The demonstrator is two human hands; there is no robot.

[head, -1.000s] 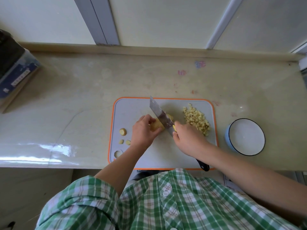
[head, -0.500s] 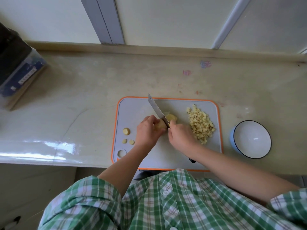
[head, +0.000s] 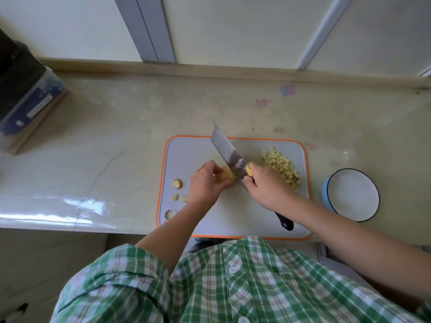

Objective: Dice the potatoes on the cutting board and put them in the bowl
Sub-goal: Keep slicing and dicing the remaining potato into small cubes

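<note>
One pale yellow potato piece [head: 225, 177] sits under the cleaver [head: 229, 155], near the middle of the cutting board [head: 233, 220]. It looks firm and wet-cut, so I judge it slippery and apt to roll; best held from above at its uncut end, fingertips tucked back from the edge. The left hand [head: 205, 185] does that, its fingers curled over and clamped on the piece. The right hand [head: 265, 185] has its fingers wrapped tight round the cleaver's handle, and the blade meets the potato's right side. A heap of small dice [head: 281, 169] lies just beyond the right hand, three round offcuts [head: 177, 183] at the board's left. The white bowl [head: 352, 194], on the surface [head: 116, 136] right of the board, holds nothing.
</note>
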